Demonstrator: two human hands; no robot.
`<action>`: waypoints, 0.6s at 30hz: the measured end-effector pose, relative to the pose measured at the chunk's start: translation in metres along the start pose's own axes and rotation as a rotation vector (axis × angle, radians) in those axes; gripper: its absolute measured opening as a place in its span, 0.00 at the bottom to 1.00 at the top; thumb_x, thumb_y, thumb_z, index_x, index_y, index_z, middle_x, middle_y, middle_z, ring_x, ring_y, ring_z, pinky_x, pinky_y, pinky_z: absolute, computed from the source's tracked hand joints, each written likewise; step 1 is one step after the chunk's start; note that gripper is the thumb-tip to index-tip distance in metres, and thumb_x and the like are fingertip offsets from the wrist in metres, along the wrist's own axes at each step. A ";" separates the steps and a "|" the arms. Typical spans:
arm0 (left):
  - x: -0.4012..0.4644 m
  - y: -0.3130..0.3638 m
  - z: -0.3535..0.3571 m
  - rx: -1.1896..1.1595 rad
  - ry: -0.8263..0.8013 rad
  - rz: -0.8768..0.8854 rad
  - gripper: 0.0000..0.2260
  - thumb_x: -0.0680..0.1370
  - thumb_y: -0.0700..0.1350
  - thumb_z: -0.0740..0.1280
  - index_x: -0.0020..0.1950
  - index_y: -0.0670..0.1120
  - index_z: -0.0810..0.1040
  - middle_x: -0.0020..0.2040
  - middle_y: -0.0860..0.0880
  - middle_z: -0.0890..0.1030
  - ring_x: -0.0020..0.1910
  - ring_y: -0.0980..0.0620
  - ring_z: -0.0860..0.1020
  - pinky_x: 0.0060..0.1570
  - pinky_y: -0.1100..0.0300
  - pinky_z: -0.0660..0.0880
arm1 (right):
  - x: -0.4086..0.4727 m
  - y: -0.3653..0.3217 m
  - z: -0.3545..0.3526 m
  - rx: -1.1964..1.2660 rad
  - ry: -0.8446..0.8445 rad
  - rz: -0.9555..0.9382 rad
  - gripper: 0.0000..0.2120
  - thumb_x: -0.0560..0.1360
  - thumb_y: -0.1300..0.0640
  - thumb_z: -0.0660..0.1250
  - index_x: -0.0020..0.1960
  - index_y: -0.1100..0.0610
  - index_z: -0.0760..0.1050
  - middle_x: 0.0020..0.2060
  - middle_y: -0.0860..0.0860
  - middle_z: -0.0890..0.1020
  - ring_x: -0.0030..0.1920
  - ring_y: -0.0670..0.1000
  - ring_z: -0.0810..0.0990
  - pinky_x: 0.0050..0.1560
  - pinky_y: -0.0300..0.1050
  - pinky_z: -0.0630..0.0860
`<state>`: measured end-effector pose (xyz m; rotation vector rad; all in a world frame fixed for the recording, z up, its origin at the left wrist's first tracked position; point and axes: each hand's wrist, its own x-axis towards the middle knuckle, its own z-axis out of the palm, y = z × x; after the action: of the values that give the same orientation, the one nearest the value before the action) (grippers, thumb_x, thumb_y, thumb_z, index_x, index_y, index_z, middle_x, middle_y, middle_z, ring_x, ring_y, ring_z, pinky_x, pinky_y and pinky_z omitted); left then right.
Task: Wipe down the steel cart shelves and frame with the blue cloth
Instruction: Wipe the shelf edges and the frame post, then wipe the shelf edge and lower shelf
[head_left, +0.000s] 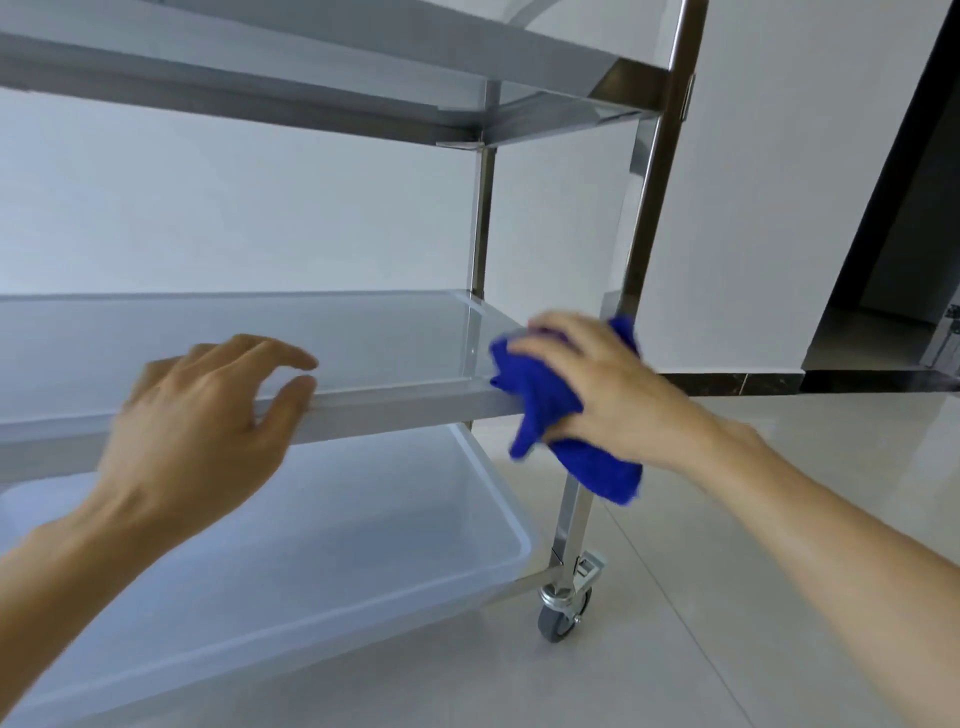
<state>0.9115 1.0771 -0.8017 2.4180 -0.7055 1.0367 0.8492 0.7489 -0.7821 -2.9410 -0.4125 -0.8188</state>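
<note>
Head view: the left hand (202, 415) has its fingers (280, 353) spread apart, thumb hooked on the front lip of the middle shelf (363, 338), bare steel stretching beyond the fingertips. Below sits one clear plastic bin (311, 545). The right hand (597, 384) clamps one blue cloth (535, 389) at the shelf's right front corner, cloth draping downward past the post (649, 208). One caster (561, 613) shows, with open floor (727, 519) beside it.

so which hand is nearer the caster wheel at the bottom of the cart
Right. The right hand presses the blue cloth on the middle shelf's corner, almost straight above the caster wheel. The left hand rests on the shelf's front edge, far to the wheel's left.
</note>
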 end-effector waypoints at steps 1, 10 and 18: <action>-0.003 -0.016 -0.003 0.070 0.007 -0.016 0.13 0.80 0.61 0.54 0.56 0.60 0.75 0.55 0.58 0.80 0.47 0.45 0.78 0.52 0.44 0.72 | -0.001 0.003 0.011 -0.035 -0.098 0.019 0.46 0.66 0.49 0.80 0.77 0.46 0.58 0.72 0.44 0.61 0.69 0.48 0.62 0.67 0.47 0.66; -0.030 -0.075 -0.017 0.238 0.053 -0.208 0.21 0.82 0.60 0.47 0.44 0.54 0.75 0.41 0.55 0.78 0.42 0.44 0.78 0.44 0.45 0.73 | 0.024 -0.040 0.050 -0.155 0.280 0.001 0.30 0.64 0.58 0.78 0.64 0.56 0.76 0.59 0.54 0.80 0.49 0.60 0.81 0.48 0.54 0.77; -0.030 -0.065 -0.016 0.220 0.163 -0.257 0.20 0.80 0.49 0.49 0.44 0.49 0.81 0.44 0.51 0.83 0.43 0.42 0.78 0.48 0.44 0.71 | 0.082 -0.177 0.093 -0.135 0.306 -0.197 0.31 0.65 0.52 0.77 0.67 0.54 0.74 0.58 0.55 0.79 0.40 0.59 0.79 0.41 0.52 0.76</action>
<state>0.9235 1.1459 -0.8249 2.4854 -0.2280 1.2389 0.9151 0.9510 -0.8214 -2.8523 -0.6529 -1.3461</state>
